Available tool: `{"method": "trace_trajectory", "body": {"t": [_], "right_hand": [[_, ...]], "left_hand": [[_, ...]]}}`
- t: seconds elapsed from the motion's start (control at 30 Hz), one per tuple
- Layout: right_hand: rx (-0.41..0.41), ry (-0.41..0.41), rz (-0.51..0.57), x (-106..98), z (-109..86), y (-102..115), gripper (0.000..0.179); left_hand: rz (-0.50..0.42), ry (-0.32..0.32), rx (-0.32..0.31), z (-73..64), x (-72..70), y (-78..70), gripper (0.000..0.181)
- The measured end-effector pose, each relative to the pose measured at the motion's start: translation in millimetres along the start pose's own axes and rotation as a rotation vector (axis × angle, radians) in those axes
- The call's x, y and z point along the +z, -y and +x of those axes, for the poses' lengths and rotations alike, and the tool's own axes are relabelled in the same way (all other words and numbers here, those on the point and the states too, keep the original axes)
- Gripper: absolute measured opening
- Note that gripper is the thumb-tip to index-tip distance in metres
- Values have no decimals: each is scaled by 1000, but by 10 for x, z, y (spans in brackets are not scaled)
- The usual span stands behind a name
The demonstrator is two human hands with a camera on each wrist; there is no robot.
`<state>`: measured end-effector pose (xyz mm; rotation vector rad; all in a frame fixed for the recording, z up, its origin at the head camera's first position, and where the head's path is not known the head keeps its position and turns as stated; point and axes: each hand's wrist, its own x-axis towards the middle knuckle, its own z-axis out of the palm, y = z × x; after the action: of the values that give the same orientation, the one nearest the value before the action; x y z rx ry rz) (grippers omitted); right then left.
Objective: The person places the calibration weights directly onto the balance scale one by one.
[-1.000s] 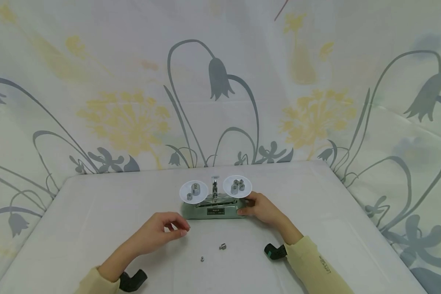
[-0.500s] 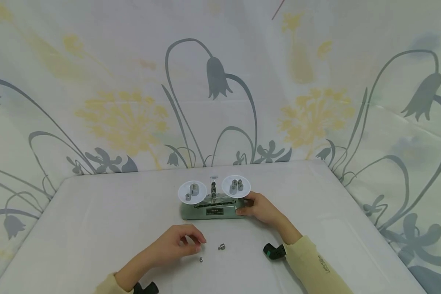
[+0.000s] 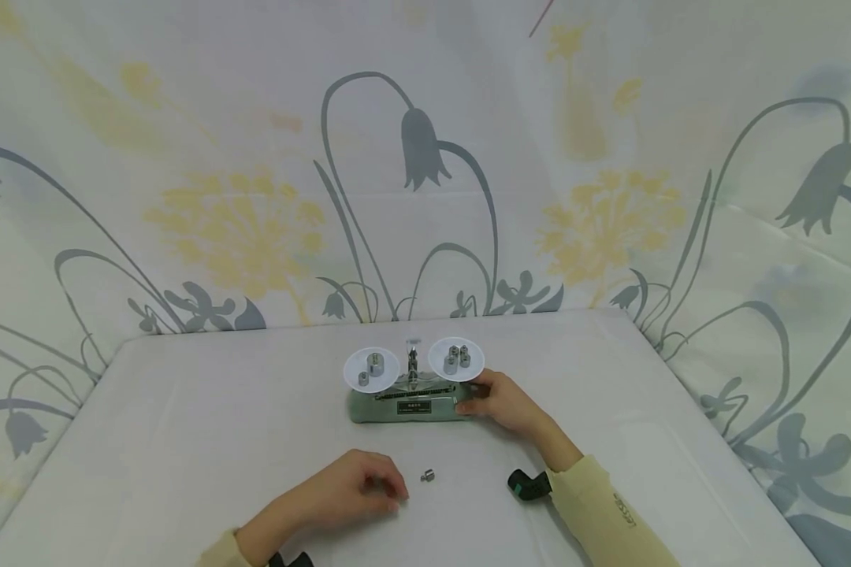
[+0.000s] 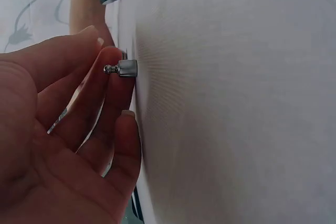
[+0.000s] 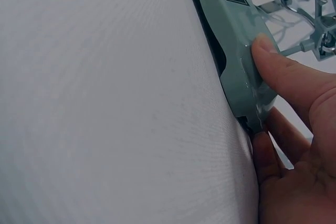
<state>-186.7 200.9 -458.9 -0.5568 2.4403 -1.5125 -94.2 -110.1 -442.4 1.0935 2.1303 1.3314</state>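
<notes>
A green balance scale (image 3: 377, 408) with two white pans stands on the table. My right hand (image 3: 503, 408) grips its right end; in the right wrist view the thumb (image 5: 283, 72) lies on the front of the green base, with fingers behind it. In front of the scale my left hand (image 3: 354, 488) hovers low, fingers loosely bent. The left wrist view has a small silver knobbed weight (image 4: 127, 68) upright on the white cloth, close before the fingertips, with the thumb apart from it. From the head view the left hand hides this weight.
Another bit of silver metal, seemingly a weight (image 3: 429, 476), lies right of my left hand. Two weights sit on the left pan (image 3: 354, 364), and several on the right pan (image 3: 440, 346). A flowered cloth (image 3: 425, 236) hangs behind the table.
My left hand has moved from beside the scale's left end toward the front and right, down over the small weight. My right hand keeps its grip on the scale.
</notes>
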Motion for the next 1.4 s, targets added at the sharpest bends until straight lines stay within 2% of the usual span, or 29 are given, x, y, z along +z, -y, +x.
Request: {"method": "trace_trajectory", "body": {"t": [0.17, 0.37, 0.6, 0.83, 1.4], "right_hand": [[0, 3, 10, -3, -6, 4, 52], [-1, 3, -2, 2, -6, -1, 51], [2, -2, -1, 6, -8, 13, 50], [1, -3, -1, 8, -6, 11, 50], [-2, -5, 1, 3, -1, -10, 52]], "left_hand": [[19, 35, -14, -6, 5, -29, 13], [64, 35, -15, -42, -29, -30, 20], [41, 32, -78, -76, -78, -36, 19], [68, 26, -112, -63, -90, -18, 17], [80, 19, -109, -44, -80, -37, 14]]}}
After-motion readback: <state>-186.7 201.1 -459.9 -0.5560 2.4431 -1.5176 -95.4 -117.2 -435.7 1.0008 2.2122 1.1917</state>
